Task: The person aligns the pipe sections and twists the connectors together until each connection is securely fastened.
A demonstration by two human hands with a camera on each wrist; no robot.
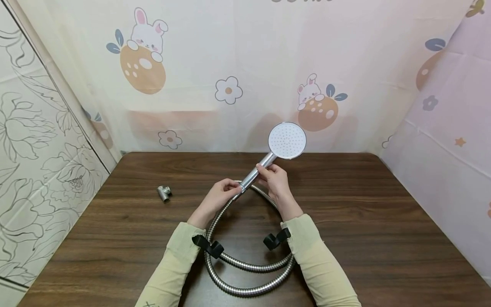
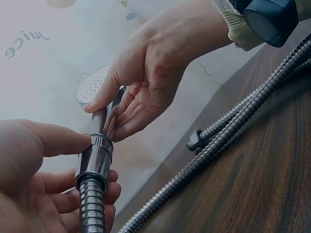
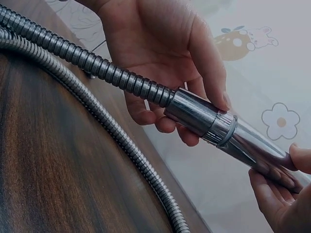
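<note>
A chrome hand shower with a round white nozzle face is held tilted above the table, its head up and to the right. My right hand grips the middle of its handle. At the handle's lower end, my left hand pinches the chrome connector nut of the metal shower hose between thumb and fingers. In the right wrist view the nut meets the handle at a ribbed ring. From there the hose loops down onto the table under both forearms.
A small metal tee fitting lies on the wooden table to the left. The hose's other end nut shows in the left wrist view. A printed curtain hangs behind the table's back edge.
</note>
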